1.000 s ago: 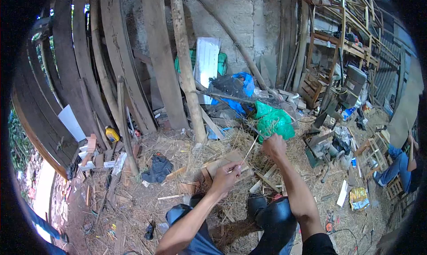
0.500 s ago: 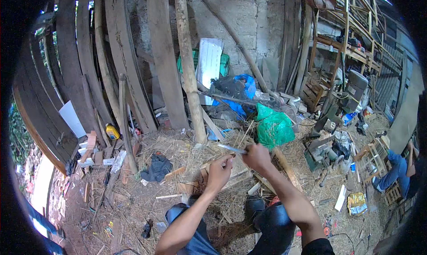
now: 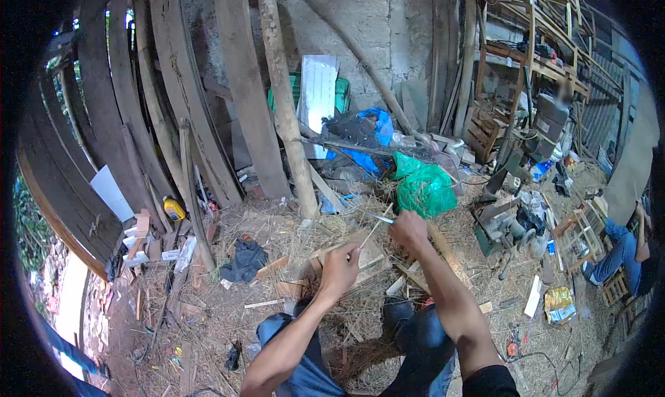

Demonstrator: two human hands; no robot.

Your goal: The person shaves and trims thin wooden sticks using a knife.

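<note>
In the head view my left hand (image 3: 339, 269) is closed in a pinch around the lower end of a thin pale stick (image 3: 373, 233), which slants up and to the right. My right hand (image 3: 410, 231) grips a knife, its handle mostly hidden in the fist. The knife blade (image 3: 382, 219) points left and lies across the upper part of the stick; whether they touch I cannot tell. Both hands are in front of my bent knees, above ground strewn with straw and shavings.
A green plastic bag (image 3: 424, 187) lies just beyond my right hand. Wood offcuts surround my feet, with a black cloth (image 3: 244, 260) at left. A wooden pole (image 3: 285, 106) stands ahead. At far right another person (image 3: 627, 248) sits by wooden frames.
The stick now shows upright and slanting from my left hand, where it was hardly visible before. My right hand has moved slightly right and up with the knife. The view has shifted a little.
</note>
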